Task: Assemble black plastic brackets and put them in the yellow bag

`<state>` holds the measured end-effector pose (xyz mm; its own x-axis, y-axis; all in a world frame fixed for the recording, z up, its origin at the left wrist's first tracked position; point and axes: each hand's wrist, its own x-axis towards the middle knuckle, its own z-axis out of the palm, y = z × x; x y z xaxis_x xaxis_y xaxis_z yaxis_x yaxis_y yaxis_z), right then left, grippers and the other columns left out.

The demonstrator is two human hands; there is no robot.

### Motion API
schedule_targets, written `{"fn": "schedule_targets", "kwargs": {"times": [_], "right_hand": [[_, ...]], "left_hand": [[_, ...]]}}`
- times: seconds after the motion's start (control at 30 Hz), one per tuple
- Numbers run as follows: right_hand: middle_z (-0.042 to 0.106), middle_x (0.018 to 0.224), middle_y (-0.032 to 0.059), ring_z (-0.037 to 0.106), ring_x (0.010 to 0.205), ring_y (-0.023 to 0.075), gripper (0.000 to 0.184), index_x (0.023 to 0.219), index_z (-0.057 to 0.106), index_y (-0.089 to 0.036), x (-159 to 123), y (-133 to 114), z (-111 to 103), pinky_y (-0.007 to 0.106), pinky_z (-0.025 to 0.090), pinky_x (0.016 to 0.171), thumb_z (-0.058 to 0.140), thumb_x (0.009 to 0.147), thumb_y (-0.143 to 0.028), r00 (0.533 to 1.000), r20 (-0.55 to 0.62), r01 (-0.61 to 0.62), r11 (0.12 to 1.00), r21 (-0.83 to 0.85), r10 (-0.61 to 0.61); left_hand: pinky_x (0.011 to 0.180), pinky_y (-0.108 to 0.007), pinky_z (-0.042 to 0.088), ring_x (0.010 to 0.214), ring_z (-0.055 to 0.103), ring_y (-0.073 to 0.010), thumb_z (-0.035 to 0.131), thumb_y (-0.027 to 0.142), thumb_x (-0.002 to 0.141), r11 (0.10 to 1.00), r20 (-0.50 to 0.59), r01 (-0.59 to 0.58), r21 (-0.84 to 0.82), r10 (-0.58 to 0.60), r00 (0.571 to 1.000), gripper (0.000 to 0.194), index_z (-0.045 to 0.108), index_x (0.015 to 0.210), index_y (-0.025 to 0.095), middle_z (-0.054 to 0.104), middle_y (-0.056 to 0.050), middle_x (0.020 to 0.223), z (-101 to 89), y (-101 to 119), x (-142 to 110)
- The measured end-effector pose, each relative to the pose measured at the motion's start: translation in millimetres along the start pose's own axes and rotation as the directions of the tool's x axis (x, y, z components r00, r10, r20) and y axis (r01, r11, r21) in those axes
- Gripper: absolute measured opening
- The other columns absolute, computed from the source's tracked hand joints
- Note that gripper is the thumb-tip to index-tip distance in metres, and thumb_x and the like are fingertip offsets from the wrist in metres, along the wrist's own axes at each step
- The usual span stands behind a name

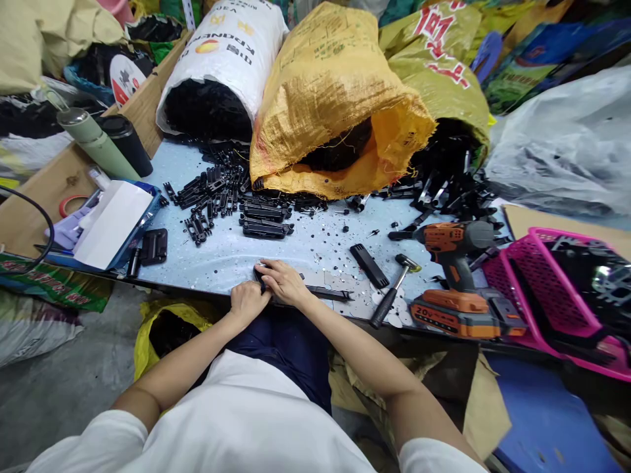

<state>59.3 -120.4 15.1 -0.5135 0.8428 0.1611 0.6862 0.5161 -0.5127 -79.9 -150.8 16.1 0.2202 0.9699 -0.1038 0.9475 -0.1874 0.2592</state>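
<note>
At the table's near edge, both hands are together on a long, narrow black plastic part [329, 293]. My left hand [249, 303] is closed with curled fingers at the part's left end. My right hand [284, 282] lies over the part with bent fingers, hiding its middle. The right end of the part sticks out past this hand over a greyish plate. To the right lie another flat black part [369, 265] and a hammer [394, 292] with a black handle. Beyond the hands is a short stack of black parts [266, 219].
An orange-and-black cordless drill [456, 276] stands at the right, beside a pink basket [557, 289] of parts. Open sacks, one white [221, 52] and one orange [330, 85], spill black pieces at the back. A blue tray [142, 220] and a green bottle [98, 144] are left.
</note>
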Motion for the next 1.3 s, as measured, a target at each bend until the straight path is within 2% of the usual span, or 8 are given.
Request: {"fn": "schedule_targets", "kwargs": {"times": [0.2, 0.33, 0.4, 0.63, 0.83, 0.97, 1.13, 1.3], "right_hand": [[0.045, 0.137, 0.0102, 0.045, 0.119, 0.0222, 0.045, 0.132, 0.048, -0.021, -21, -3, -14, 0.043, 0.038, 0.100, 0.031, 0.095, -0.040, 0.996, -0.052, 0.070, 0.997, -0.037, -0.072], [0.048, 0.131, 0.0185, 0.045, 0.119, 0.0300, 0.063, 0.125, 0.051, -0.015, -78, 30, -37, 0.049, 0.034, 0.098, 0.045, 0.083, -0.061, 0.981, -0.191, -0.085, 0.952, -0.294, 0.029], [0.060, 0.108, 0.0191, 0.056, 0.099, 0.0296, 0.061, 0.103, 0.061, -0.013, -102, 50, -44, 0.044, 0.042, 0.085, 0.047, 0.078, -0.067, 0.966, -0.207, -0.230, 0.876, -0.424, 0.153], [0.053, 0.055, 0.0056, 0.050, 0.053, 0.0156, 0.058, 0.056, 0.051, -0.018, -108, 50, -66, 0.028, 0.032, 0.053, 0.036, 0.083, -0.068, 0.991, -0.089, -0.129, 0.888, -0.441, 0.099], [0.041, 0.047, 0.0001, 0.042, 0.046, 0.0129, 0.062, 0.055, 0.046, -0.021, -108, -16, -109, 0.029, 0.029, 0.049, 0.032, 0.075, -0.078, 0.973, -0.035, 0.228, 0.973, -0.040, -0.229], [0.041, 0.050, -0.0002, 0.045, 0.048, 0.0137, 0.061, 0.060, 0.047, -0.022, -105, -50, -74, 0.029, 0.036, 0.051, 0.033, 0.073, -0.080, 0.927, -0.168, 0.372, 0.877, 0.303, -0.335], [0.055, 0.093, 0.0129, 0.054, 0.094, 0.0254, 0.055, 0.092, 0.053, -0.023, -51, -48, 4, 0.044, 0.046, 0.078, 0.016, 0.086, -0.064, 0.865, -0.482, -0.009, 0.965, 0.263, 0.140], [0.053, 0.113, 0.0148, 0.048, 0.111, 0.0246, 0.044, 0.103, 0.049, -0.019, 34, 35, -19, 0.044, 0.040, 0.094, 0.030, 0.087, -0.055, 0.833, -0.542, 0.011, 0.975, 0.220, 0.113]], "left_hand": [[0.068, -0.036, 0.050, 0.079, 0.064, -0.0251, 0.042, 0.033, 0.089, 0.954, -0.186, -0.301, -0.015, 0.293, 0.938, 0.033, 0.068, 0.085, 0.012, 0.067, -0.015, 0.080, 0.2, -13, 5], [0.090, -0.039, 0.042, 0.111, 0.053, -0.0263, 0.043, 0.039, 0.091, 0.627, -0.222, -0.774, 0.092, 0.770, 0.598, 0.040, 0.056, 0.118, 0.013, 0.058, -0.016, 0.120, -3.9, -20, 31], [0.088, -0.038, 0.042, 0.110, 0.053, -0.0271, 0.045, 0.044, 0.090, 0.549, -0.114, -0.824, 0.140, 0.836, 0.537, 0.051, 0.048, 0.126, 0.009, 0.055, -0.018, 0.123, -5.6, -15, 46], [0.059, -0.029, 0.043, 0.065, 0.060, -0.0192, 0.028, 0.054, 0.092, 0.710, -0.014, -0.700, 0.076, 0.702, 0.712, 0.057, 0.063, 0.075, 0.012, 0.063, -0.011, 0.069, -27.1, 4, 62], [0.053, -0.029, 0.044, 0.052, 0.053, -0.0148, 0.000, 0.053, 0.092, 0.490, -0.173, -0.803, -0.339, 0.807, 0.565, 0.072, 0.058, 0.065, 0.020, 0.056, -0.006, 0.056, -74.9, -4, 6], [0.055, -0.028, 0.047, 0.052, 0.054, -0.0133, -0.016, 0.053, 0.087, 0.283, -0.298, -0.757, -0.589, 0.795, 0.529, 0.082, 0.056, 0.065, 0.022, 0.055, -0.006, 0.053, -76.6, 16, -42], [0.073, -0.034, 0.050, 0.078, 0.062, -0.0194, -0.023, 0.066, 0.075, 0.466, -0.452, -0.809, -0.359, 0.672, 0.587, 0.102, 0.067, 0.093, 0.021, 0.064, -0.011, 0.077, -36.7, 23, -43], [0.078, -0.037, 0.045, 0.094, 0.058, -0.0257, 0.011, 0.078, 0.077, 0.707, -0.452, -0.703, 0.075, 0.653, 0.608, 0.087, 0.055, 0.125, 0.019, 0.063, -0.014, 0.099, -18.0, -7, 31]]}}
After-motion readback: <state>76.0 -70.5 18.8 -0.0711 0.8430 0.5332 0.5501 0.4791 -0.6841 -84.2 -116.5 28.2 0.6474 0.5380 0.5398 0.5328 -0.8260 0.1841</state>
